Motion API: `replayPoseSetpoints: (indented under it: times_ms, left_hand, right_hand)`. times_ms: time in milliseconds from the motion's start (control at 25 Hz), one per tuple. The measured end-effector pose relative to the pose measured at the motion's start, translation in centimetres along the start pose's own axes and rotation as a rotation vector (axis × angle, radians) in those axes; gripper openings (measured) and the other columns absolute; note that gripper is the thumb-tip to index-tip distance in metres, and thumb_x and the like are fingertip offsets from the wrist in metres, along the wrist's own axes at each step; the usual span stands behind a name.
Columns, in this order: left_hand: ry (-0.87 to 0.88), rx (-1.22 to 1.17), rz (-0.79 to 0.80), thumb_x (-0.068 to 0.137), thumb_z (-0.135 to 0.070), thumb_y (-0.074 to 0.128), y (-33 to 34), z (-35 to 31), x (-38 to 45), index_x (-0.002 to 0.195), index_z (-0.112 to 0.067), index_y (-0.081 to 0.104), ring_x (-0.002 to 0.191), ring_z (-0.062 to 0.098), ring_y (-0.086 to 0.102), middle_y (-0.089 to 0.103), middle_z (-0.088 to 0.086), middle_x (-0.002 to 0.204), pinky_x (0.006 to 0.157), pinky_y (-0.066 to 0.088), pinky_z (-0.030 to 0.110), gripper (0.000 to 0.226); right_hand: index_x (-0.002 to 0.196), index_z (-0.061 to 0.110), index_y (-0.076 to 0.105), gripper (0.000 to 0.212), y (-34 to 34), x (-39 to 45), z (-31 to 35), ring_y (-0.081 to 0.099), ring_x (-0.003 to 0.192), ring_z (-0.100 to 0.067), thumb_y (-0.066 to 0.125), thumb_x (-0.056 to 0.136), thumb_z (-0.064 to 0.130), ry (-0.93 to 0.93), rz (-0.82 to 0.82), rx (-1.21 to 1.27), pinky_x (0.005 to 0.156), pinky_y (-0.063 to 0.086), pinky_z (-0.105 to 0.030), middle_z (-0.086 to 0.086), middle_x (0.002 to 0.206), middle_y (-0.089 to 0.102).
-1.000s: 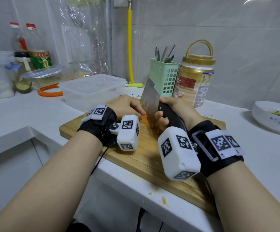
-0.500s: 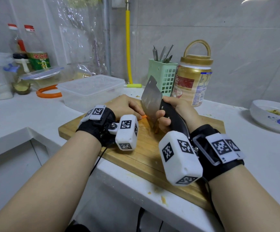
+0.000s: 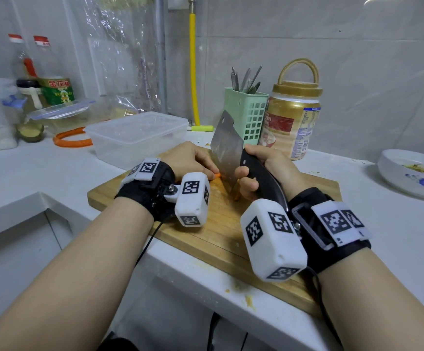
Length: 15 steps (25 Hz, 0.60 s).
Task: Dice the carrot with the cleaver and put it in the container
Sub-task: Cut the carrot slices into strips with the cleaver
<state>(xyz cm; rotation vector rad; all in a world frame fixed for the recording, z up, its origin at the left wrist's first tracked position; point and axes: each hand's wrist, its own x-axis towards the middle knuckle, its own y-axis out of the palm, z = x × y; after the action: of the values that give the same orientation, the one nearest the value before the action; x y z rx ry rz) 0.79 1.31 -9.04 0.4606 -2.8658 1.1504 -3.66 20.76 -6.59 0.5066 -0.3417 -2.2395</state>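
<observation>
A wooden cutting board [image 3: 213, 236] lies at the counter's front edge. My left hand [image 3: 190, 160] rests on it with curled fingers holding down the carrot [image 3: 217, 175], of which only a small orange tip shows. My right hand [image 3: 261, 168] grips the black handle of the cleaver [image 3: 227, 150]. Its steel blade stands upright, edge down on the board right beside my left fingertips. A clear plastic container [image 3: 137, 135] sits just behind the board on the left; I cannot tell what is inside.
Behind the board stand a green utensil holder [image 3: 247, 115] and a gold-lidded jar [image 3: 292, 117]. A white bowl [image 3: 411, 173] with scraps sits at the right. Oil bottles [image 3: 56, 89], an orange ring [image 3: 71, 140] and plastic boxes crowd the back left. Crumbs lie on the counter edge.
The cleaver blade has tilted and shifted slightly while staying against the carrot. Both hands keep their places on the board.
</observation>
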Motion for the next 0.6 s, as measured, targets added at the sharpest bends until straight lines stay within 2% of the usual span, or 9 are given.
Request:
replayPoseSetpoints:
  times_ms: [80, 200, 400, 600]
  left_hand:
    - [-0.005, -0.003, 0.003, 0.075, -0.015, 0.081, -0.04, 0.12, 0.06, 0.075, -0.030, 0.079, 0.095, 0.021, 0.069, 0.076, -0.003, 0.085, 0.097, 0.052, 0.045, 0.016]
    - [-0.009, -0.010, 0.009, 0.075, -0.014, 0.081, -0.04, 0.12, 0.05, 0.076, -0.029, 0.079, 0.095, 0.021, 0.069, 0.076, -0.002, 0.086, 0.097, 0.052, 0.046, 0.015]
    - [-0.018, -0.017, -0.004, 0.075, -0.013, 0.081, 0.06, -0.20, -0.17, 0.077, -0.026, 0.078, 0.094, 0.021, 0.069, 0.075, 0.000, 0.085, 0.096, 0.052, 0.044, 0.013]
    - [-0.013, -0.001, -0.003, 0.076, -0.013, 0.080, 0.01, -0.31, -0.17, 0.075, -0.028, 0.078, 0.092, 0.019, 0.069, 0.075, -0.002, 0.084, 0.095, 0.052, 0.044, 0.015]
  right_hand:
    - [0.093, 0.012, 0.046, 0.019, 0.12, 0.05, -0.04, 0.036, 0.030, -0.014, 0.047, 0.098, 0.030, 0.003, -0.001, -0.024, 0.036, 0.032, -0.012, -0.006, 0.055, 0.043]
    - [0.099, 0.012, 0.048, 0.019, 0.23, 0.09, -0.09, 0.036, 0.030, -0.015, 0.048, 0.098, 0.031, 0.003, -0.010, -0.054, 0.034, 0.033, -0.014, -0.007, 0.055, 0.044]
    - [0.110, 0.009, 0.045, 0.024, 0.47, -0.02, 0.06, 0.039, 0.029, -0.015, 0.049, 0.098, 0.030, 0.003, -0.022, -0.105, 0.033, 0.034, -0.015, -0.008, 0.057, 0.044]
    - [0.111, 0.010, 0.043, 0.024, 0.97, 0.26, 0.45, 0.039, 0.028, -0.015, 0.049, 0.098, 0.029, 0.015, -0.045, -0.149, 0.032, 0.034, -0.015, -0.008, 0.058, 0.044]
